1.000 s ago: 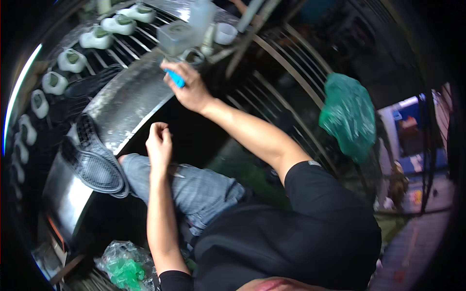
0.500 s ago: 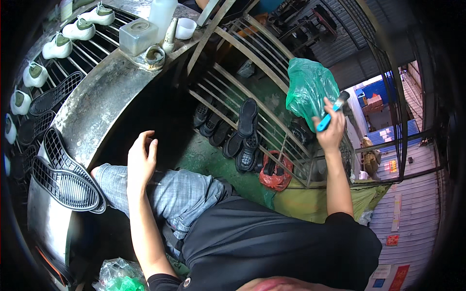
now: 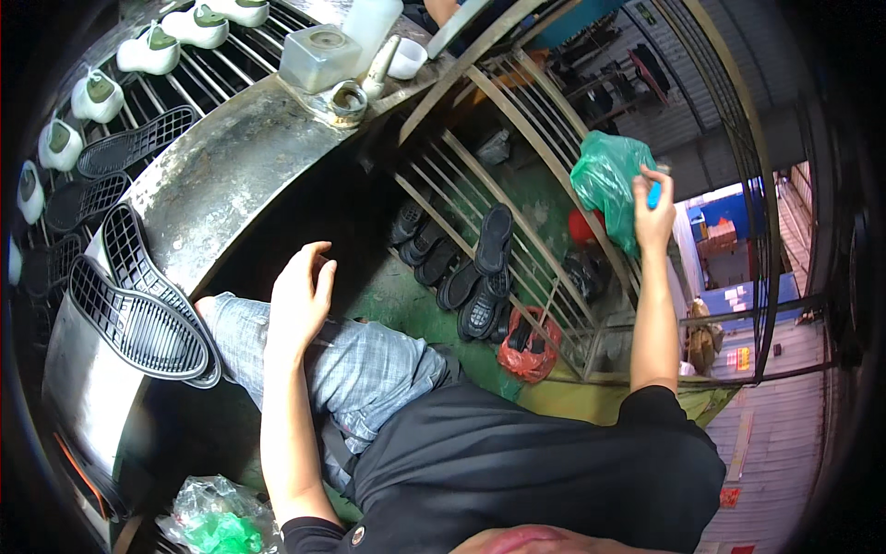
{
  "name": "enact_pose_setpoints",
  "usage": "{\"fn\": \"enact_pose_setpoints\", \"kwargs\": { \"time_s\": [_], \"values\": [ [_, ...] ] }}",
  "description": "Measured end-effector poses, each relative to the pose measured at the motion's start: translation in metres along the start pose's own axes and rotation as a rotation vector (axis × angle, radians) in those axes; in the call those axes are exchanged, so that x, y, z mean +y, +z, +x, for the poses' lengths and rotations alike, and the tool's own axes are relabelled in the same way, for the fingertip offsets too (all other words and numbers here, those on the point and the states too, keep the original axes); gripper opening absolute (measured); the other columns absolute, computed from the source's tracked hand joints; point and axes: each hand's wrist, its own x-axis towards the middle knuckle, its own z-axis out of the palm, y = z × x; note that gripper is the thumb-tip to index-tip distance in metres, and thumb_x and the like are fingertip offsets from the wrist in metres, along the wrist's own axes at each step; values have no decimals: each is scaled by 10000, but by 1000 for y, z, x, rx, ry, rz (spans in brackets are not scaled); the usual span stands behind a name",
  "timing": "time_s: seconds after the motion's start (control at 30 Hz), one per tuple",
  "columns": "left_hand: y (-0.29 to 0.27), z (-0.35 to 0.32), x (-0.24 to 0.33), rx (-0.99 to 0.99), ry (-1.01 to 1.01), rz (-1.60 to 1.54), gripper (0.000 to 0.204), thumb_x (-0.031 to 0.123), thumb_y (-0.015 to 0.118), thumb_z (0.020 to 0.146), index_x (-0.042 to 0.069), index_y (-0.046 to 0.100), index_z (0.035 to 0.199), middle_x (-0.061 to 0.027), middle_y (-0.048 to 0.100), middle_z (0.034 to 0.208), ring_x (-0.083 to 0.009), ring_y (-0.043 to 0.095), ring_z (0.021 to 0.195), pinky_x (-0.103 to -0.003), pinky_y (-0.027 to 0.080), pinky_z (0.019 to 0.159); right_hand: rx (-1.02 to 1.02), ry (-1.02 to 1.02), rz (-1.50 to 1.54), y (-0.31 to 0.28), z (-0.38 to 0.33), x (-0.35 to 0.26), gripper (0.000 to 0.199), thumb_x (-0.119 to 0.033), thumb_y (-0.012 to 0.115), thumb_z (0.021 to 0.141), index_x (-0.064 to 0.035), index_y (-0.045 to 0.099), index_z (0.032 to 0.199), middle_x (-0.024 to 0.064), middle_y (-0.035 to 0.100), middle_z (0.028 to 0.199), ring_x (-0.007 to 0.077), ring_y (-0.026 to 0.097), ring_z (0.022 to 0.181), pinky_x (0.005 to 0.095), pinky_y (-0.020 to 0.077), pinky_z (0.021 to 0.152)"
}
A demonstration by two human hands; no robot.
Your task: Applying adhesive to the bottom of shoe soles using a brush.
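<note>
My right hand (image 3: pixel 652 220) is raised at the right, closed around a small brush (image 3: pixel 654 195) with a bright blue handle. Most of the brush is hidden by the fingers. Just left of that hand, a green plastic bag (image 3: pixel 606 175) hangs at the metal rack. My left hand (image 3: pixel 301 294) is over my thigh, empty, its fingers loosely bent and the thumb apart. Two black shoe soles (image 3: pixel 152 334) overlap on the metal bench (image 3: pixel 231 152) left of my knee.
White shoes (image 3: pixel 148 52) and black soles line a barred rack at the left. A square container (image 3: pixel 318 57), a small pot (image 3: pixel 347 100) and a white cup (image 3: pixel 407 59) stand on the bench. More soles (image 3: pixel 484 305) rest against a barred frame, near a red bag (image 3: pixel 530 346).
My right hand has turned with the brush and risen slightly, so less of the brush shows. The whole view has shifted, with the bench appearing farther right. My left hand stays over the thigh.
</note>
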Motion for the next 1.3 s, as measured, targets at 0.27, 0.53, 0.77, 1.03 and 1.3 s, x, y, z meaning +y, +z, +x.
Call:
{"fn": "enact_pose_setpoints", "kwargs": {
  "time_s": [0.27,0.53,0.77,1.03,1.3],
  "values": [
    [2,5,-1,-17,28,27,286,177,692,1051,28,692,1295,-166,757,1058,-318,760,988,-411,593,911,-286,141,-327,28,141,135,469,-350,784,960,-68,643,1308,223,766,1237,398,727,1225,462,537,1082],
    [9,9,0,-5,-30,54,308,188,700,1041,40,687,1310,-176,750,1076,-329,756,1013,-417,594,932,-703,221,-752,93,191,157,458,-149,642,964,-91,625,1417,256,715,1390,464,635,1369,509,528,1120],
    [10,10,-6,-12,-35,112,314,185,703,1044,37,679,1320,-180,752,1074,-329,758,1016,-419,594,924,-757,145,-1015,100,191,114,340,-154,551,1061,-118,639,1388,208,715,1417,406,672,1350,556,549,1097],
    [10,15,-1,11,-11,100,275,190,693,1040,38,683,1269,-144,745,1011,-319,743,997,-434,582,918,-542,180,-724,89,170,140,370,-279,595,1018,-112,630,1347,299,730,1299,503,685,1238,597,539,1021],
    [10,11,-4,31,6,102,282,201,682,1045,33,682,1272,-151,752,1035,-323,744,1030,-435,579,946,-328,69,-471,67,125,67,378,-414,630,1012,-116,640,1245,292,765,1093,545,701,1090,624,532,916]
  ]
}}
